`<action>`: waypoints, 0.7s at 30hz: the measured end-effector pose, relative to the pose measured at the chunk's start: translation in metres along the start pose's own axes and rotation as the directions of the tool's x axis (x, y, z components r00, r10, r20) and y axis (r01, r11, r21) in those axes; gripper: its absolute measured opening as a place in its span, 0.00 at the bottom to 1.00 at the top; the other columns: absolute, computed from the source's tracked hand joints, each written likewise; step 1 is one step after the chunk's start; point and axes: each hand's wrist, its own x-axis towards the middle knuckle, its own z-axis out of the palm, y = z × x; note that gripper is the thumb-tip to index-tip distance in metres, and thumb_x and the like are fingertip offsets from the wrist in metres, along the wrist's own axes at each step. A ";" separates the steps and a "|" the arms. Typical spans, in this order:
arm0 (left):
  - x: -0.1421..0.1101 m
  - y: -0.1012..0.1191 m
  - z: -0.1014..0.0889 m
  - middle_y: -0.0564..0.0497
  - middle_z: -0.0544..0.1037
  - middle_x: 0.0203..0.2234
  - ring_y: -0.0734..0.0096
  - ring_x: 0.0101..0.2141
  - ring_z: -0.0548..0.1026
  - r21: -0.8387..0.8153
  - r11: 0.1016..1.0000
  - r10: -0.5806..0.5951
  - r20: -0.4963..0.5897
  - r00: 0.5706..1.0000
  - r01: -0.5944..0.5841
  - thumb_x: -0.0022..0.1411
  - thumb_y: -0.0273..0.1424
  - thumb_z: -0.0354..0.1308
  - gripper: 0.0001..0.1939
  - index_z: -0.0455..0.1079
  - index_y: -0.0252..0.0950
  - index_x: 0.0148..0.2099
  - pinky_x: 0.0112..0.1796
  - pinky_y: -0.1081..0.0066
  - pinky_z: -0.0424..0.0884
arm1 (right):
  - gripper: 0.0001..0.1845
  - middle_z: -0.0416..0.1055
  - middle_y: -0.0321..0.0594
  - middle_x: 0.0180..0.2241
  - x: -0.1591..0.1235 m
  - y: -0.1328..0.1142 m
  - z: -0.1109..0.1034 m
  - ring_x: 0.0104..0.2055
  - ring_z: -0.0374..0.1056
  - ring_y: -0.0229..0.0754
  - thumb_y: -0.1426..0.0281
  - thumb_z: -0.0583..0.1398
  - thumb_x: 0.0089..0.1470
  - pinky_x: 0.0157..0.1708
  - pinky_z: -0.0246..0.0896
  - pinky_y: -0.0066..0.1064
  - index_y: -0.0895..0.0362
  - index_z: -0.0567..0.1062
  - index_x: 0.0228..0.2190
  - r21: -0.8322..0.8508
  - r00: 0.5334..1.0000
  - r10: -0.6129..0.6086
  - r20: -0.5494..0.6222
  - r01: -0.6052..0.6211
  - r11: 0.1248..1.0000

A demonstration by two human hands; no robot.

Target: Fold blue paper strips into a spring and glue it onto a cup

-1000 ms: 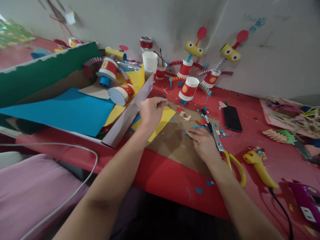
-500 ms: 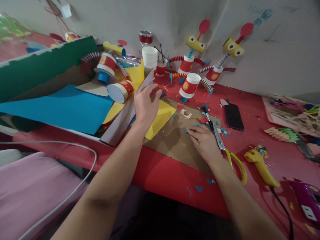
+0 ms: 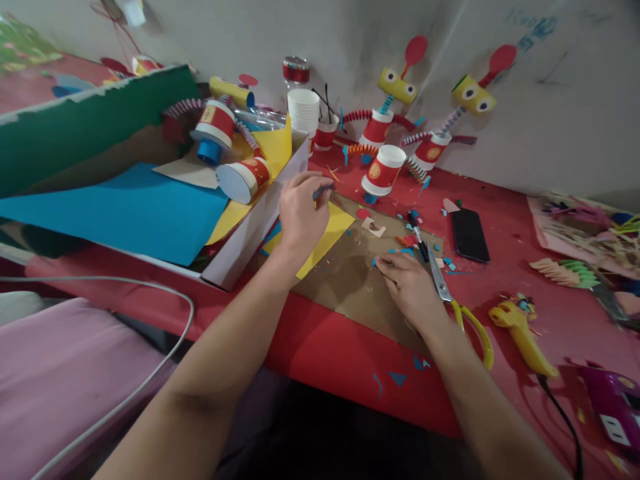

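Observation:
My left hand is above the yellow paper, beside the box wall. Its thumb and fingers are closed around a small dark blue piece, whose exact kind I cannot make out. My right hand rests low over the brown cardboard. A small blue paper scrap shows at its pinched fingertips. Yellow-handled scissors lie just right of that hand, with a black pen by their blades. A paper-cup figure with orange folded arms stands behind the cardboard.
A box at left holds blue paper and cup figures. Two finished-looking figures and stacked white cups stand along the wall. To the right lie a phone, a yellow glue gun and craft sticks.
My left hand has dipped slightly and closed on the dark blue piece, which lay on the table beside its fingers. The right hand has stayed nearly still.

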 end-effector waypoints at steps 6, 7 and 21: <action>-0.002 0.002 0.002 0.50 0.78 0.36 0.70 0.36 0.74 -0.053 0.998 -0.043 0.037 0.998 0.045 0.55 0.23 0.53 0.12 0.74 0.38 0.40 0.39 0.70 0.69 | 0.18 0.75 0.45 0.41 0.002 0.000 -0.001 0.44 0.68 0.48 0.77 0.53 0.55 0.47 0.63 0.47 0.53 0.78 0.42 0.032 0.999 0.040 -0.013 -0.039 0.999; -0.003 0.002 0.003 0.51 0.78 0.33 0.70 0.34 0.74 -0.055 0.997 -0.048 0.052 0.997 0.051 0.56 0.24 0.53 0.11 0.74 0.38 0.39 0.38 0.70 0.69 | 0.17 0.76 0.44 0.40 0.003 0.001 0.000 0.43 0.68 0.48 0.77 0.54 0.55 0.47 0.63 0.47 0.52 0.78 0.41 0.045 0.999 0.044 -0.024 -0.043 0.998; -0.017 0.019 0.014 0.50 0.81 0.30 0.71 0.31 0.76 -0.331 0.907 -0.090 0.455 0.886 0.262 0.54 0.25 0.57 0.07 0.76 0.36 0.34 0.35 0.69 0.71 | 0.12 0.77 0.34 0.34 0.004 -0.004 -0.018 0.37 0.73 0.40 0.64 0.67 0.44 0.46 0.66 0.40 0.50 0.78 0.34 0.952 0.681 0.708 0.188 -0.305 0.040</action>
